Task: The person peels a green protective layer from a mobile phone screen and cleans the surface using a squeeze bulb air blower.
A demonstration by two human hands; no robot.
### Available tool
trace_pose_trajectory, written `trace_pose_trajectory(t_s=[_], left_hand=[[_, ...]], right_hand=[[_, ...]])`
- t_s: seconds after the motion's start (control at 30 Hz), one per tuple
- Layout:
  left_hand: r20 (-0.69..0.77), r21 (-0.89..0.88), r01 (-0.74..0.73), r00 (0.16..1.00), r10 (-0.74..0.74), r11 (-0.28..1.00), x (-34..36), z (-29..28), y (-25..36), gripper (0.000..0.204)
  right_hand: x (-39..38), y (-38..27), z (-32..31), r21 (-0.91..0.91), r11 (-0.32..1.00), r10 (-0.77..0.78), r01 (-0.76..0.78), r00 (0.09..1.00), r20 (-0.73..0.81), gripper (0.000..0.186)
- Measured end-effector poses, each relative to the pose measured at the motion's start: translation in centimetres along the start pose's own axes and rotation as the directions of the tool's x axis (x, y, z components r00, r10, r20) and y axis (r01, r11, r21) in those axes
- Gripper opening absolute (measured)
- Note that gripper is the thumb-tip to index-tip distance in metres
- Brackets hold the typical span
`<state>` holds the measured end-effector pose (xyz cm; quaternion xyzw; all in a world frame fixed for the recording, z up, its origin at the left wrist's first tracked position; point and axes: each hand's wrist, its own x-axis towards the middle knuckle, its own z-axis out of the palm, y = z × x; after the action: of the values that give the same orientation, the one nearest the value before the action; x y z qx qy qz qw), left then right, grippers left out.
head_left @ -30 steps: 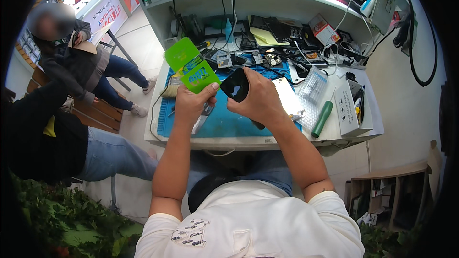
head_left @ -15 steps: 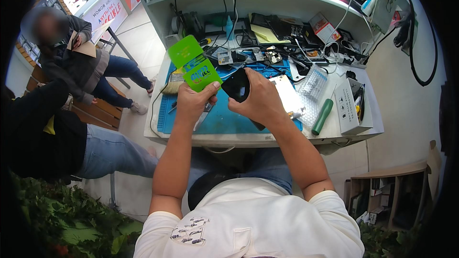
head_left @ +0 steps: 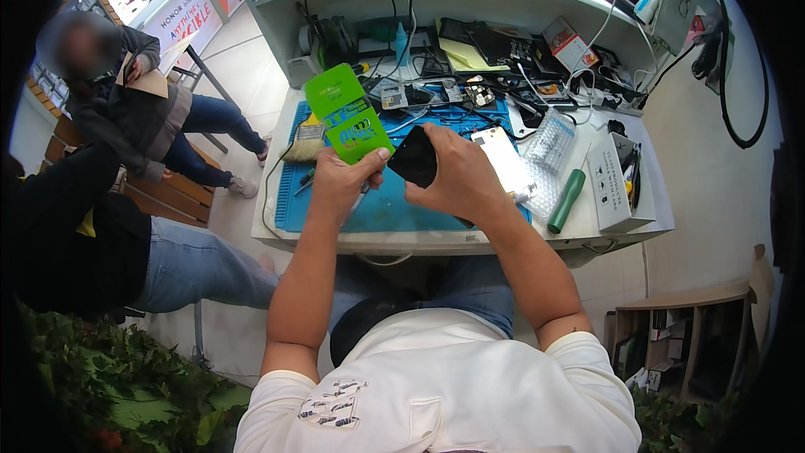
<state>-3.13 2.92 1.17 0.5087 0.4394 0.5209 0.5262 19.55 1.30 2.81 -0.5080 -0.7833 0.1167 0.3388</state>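
My left hand [head_left: 348, 180] pinches the lower edge of a bright green card sleeve [head_left: 356, 130], its upper part folded back like a flap. In my right hand [head_left: 461, 169] is a black smartphone [head_left: 415, 157], gripped by its sides with the dark face up. The phone's near left edge comes close to the sleeve and my left thumb; whether they touch I cannot tell. Both things are held above a blue repair mat [head_left: 394, 211]. Behind the left hand, a wide paintbrush [head_left: 307, 143] lies on the mat.
Phone parts and cables [head_left: 478, 94] clutter the back of the bench. To the right lie a phone with a bright white face [head_left: 501, 159], bubble wrap [head_left: 549, 151], a green-handled tool [head_left: 567, 201] and a white box [head_left: 619, 189] of tools. Two people [head_left: 126, 101] sit at the left.
The green sleeve has tilted slightly and shifted a little to the right. The phone has turned slightly in my right hand and its reflection has faded. Both grips stay the same.
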Motion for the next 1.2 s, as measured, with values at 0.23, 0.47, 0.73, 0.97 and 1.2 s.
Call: trace_pose_trajectory(t_s=[0.23,0.47,0.73,0.97,1.2], left_hand=[[0.052,-0.004,-0.027,0.998,0.027,1.000,0.0,0.3,-0.1,0.021],[0.027,0.000,-0.013,1.000,0.013,1.000,-0.1,0.3,-0.5,0.020],[0.045,0.001,-0.020,0.999,0.020,1.000,0.1,0.4,-1.2,0.019],[-0.035,0.095,-0.139,0.989,0.143,0.986,-0.4,1.0,-1.7,0.018],[-0.019,0.080,-0.134,0.991,0.136,0.988,0.0,1.2,-2.4,0.015]], right_hand=[[-0.2,0.0,0.0,0.031,0.999,-0.023,0.020,0.997,0.072,0.088],[-0.6,-0.4,0.1,-0.004,1.000,0.002,-0.002,0.994,0.111,0.089],[-0.8,-0.1,0.1,-0.008,1.000,-0.022,0.023,0.993,0.113,0.089],[-1.0,-0.7,0.6,0.069,0.996,0.056,-0.063,0.994,0.099,0.086],[-1.7,-0.4,1.6,0.077,0.997,-0.019,0.013,0.996,0.089,0.081]])
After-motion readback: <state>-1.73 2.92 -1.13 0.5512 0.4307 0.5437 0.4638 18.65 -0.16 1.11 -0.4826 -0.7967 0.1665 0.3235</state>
